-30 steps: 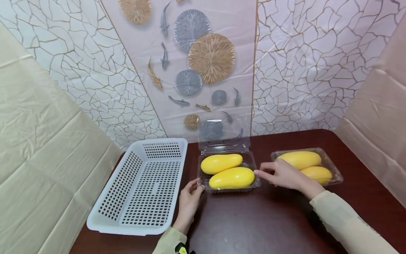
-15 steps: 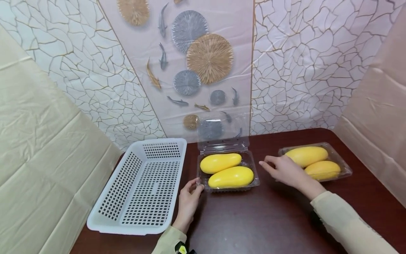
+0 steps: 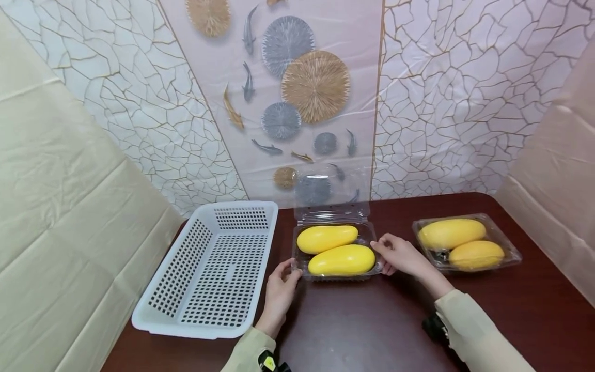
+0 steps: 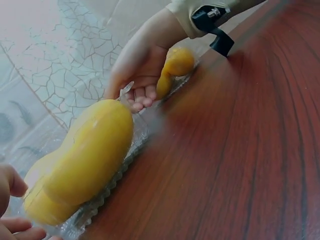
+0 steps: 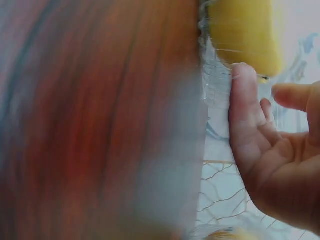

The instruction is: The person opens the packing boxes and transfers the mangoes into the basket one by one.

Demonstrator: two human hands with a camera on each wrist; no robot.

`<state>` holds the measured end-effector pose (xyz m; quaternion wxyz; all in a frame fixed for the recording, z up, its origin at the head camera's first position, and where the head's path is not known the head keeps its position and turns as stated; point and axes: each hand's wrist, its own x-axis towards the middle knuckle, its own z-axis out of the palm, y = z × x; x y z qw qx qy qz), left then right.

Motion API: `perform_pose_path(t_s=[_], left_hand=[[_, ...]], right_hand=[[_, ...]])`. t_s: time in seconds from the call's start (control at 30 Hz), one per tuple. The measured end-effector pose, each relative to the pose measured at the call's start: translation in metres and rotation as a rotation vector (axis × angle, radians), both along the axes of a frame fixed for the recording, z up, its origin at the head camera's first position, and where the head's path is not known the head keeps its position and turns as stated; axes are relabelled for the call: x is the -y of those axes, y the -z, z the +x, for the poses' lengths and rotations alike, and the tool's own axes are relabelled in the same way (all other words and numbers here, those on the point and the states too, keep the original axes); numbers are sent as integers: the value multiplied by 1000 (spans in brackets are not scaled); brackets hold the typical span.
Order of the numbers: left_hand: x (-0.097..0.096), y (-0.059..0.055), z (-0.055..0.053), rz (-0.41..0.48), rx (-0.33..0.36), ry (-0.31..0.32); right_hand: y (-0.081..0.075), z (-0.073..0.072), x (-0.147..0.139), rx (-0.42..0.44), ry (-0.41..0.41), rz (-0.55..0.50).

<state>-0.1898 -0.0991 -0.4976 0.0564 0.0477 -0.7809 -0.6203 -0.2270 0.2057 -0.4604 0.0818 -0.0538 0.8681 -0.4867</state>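
Observation:
In the head view a clear plastic clamshell container [image 3: 334, 278] stands mid-table with its lid [image 3: 332, 212] raised at the back. Two glossy yellow oblong fruits, one rear [image 3: 327, 239] and one front [image 3: 341, 260], lie inside it. My left hand [image 3: 279, 289] pinches its front left corner. At the right side my right hand [image 3: 403, 257] holds the rim, thumb side above and other fingers lower down. The right wrist view shows a fingertip of that right hand [image 5: 270, 145] against the clear wall, below a yellow fruit [image 5: 245, 37].
A white perforated basket [image 3: 228, 274] stands to the left. Farther right, a second clear container [image 3: 510, 253] holds two more yellow fruits [image 3: 451, 234]. Patterned cloth [image 3: 418, 129] hangs along the back edge of the dark red wooden table [image 3: 344, 330].
The second container was shifted to the right. My right hand has since moved left from beside it onto the open container's right rim. The left hand stays at its corner.

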Motion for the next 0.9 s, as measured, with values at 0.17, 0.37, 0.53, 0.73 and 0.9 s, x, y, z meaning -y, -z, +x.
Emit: perform_pose_path(t_s=[0.17, 0.37, 0.53, 0.73, 0.9], left_hand=[[-4, -6, 3, -116, -98, 5], [-17, -20, 2, -298, -341, 111], [-30, -29, -5, -463, -399, 257], [-41, -36, -17, -560, -339, 392], [-46, -39, -24, -606, -299, 454]], right_hand=[[2, -1, -4, 67, -28, -17], [1, 1, -11, 81, -72, -79], [2, 1, -13, 99, -88, -122], [4, 2, -12, 110, -108, -156], [4, 2, -11, 127, -90, -166]])
